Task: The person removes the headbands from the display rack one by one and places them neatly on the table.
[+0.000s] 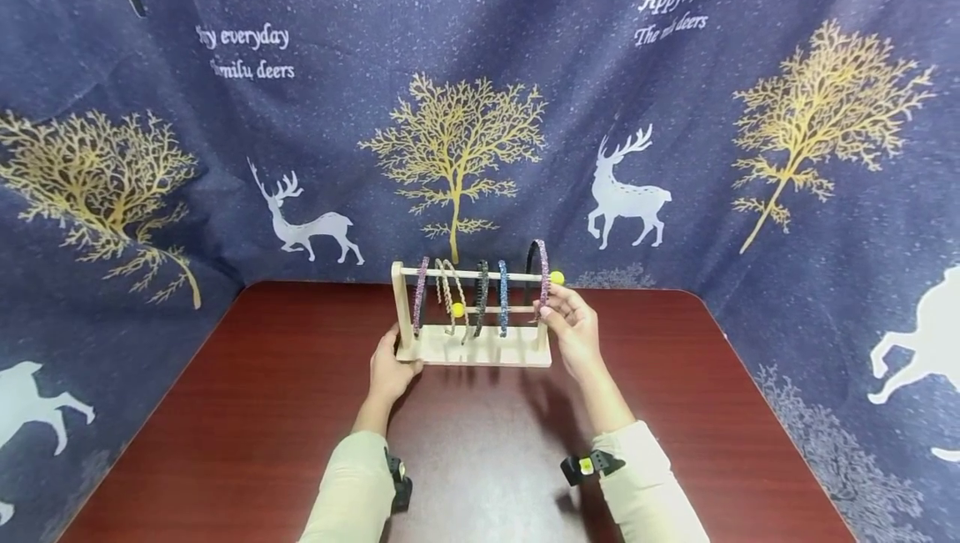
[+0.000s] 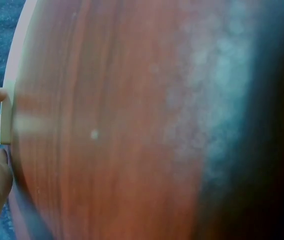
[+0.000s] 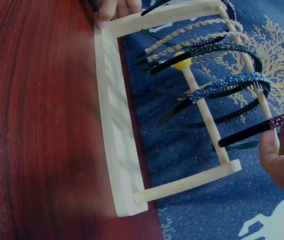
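Seen from the head, we find a pale wooden stand upright toward the back of the red-brown counter, with headbands along its upper bar. The left hand has its grip closed about the stand's lower left corner. The right hand has its grip pinched on a glittery purple headband at the bar's right end, beside a yellow ball; its arch rises above the bar. Leftward we pass a blue headband, a black headband, beige braided headbands and, at the left end, another purple headband. A second yellow ball caps the lower bar. On the dark blue cloth behind, printed with white deer and gold trees, we read white lettering: at upper left, "everyday" above "milu deers"; at upper right, "Hppy" and a word ending in "day", above "The" and "deers". We cannot make out the remaining letters. A black box at the right wrist bears a yellow mark, too small for us to read.
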### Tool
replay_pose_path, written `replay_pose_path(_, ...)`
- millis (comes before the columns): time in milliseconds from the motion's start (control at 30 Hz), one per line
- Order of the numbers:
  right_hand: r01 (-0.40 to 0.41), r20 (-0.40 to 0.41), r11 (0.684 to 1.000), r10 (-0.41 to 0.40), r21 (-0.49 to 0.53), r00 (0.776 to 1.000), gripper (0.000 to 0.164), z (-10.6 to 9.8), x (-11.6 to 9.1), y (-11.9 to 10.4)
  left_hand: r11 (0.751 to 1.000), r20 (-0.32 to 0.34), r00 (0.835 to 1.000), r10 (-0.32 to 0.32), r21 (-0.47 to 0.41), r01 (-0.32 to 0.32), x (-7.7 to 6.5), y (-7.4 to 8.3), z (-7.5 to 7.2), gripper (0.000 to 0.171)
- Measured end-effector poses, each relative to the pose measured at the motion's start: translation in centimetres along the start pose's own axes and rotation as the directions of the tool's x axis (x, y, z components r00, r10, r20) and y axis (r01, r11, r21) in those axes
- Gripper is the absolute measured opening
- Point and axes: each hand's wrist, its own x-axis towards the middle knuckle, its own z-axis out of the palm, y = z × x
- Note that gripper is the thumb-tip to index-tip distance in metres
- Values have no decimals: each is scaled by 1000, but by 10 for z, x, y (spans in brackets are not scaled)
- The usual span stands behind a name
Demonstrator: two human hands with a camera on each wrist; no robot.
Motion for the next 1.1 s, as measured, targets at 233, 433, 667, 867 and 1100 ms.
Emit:
replay_pose_path(233, 28, 16, 1000, -28, 14, 999, 34, -1, 2, -8, 1000, 20, 1000, -22, 19, 22, 0, -5, 1, 88)
replay_pose_path(433, 46, 33, 999, -46, 7, 998, 34, -3, 8, -16, 999, 13, 999, -46, 20, 46, -3, -3, 2, 87)
replay_pose_path(667, 85, 34, 996, -86, 23, 996, 38, -8, 11, -27, 998, 19, 998, -55, 33, 55, -5, -3, 3, 85)
replay_pose_path(867, 112, 37, 993, -113, 33, 993, 38, -13, 13, -35, 998, 13, 998, -57, 14, 57, -4, -2, 2, 83)
replay_pose_path(1100, 122, 12, 993, -122, -1, 993, 40, -26, 11, -39, 999, 19, 999, -47, 10, 47, -4, -1, -1, 82)
